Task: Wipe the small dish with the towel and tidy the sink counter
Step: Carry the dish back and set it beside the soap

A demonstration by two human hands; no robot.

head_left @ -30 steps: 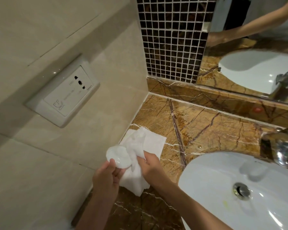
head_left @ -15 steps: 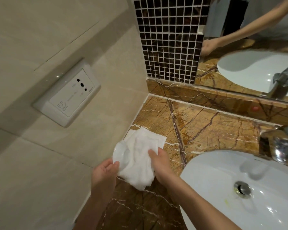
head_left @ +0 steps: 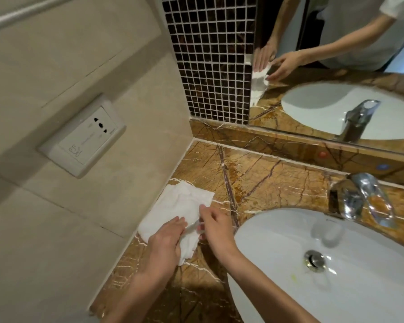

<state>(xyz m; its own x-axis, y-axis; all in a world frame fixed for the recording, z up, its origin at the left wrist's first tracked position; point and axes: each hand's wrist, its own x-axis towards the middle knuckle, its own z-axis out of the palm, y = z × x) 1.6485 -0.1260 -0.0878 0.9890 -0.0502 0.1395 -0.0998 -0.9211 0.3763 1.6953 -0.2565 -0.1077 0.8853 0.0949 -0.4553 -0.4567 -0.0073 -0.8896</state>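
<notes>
I see my left hand (head_left: pixel 166 238) lying spread on the white cloth towel (head_left: pixel 175 210) on the brown marble table (head_left: pixel 266 180); my right hand (head_left: pixel 213 226) pinches a thin translucent dish (head_left: pixel 194 226) edge-on. The socket's lettering is unreadable.

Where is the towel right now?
In the head view, the towel lies on the counter by the left wall, left of the sink, with both hands on its near end.
</notes>
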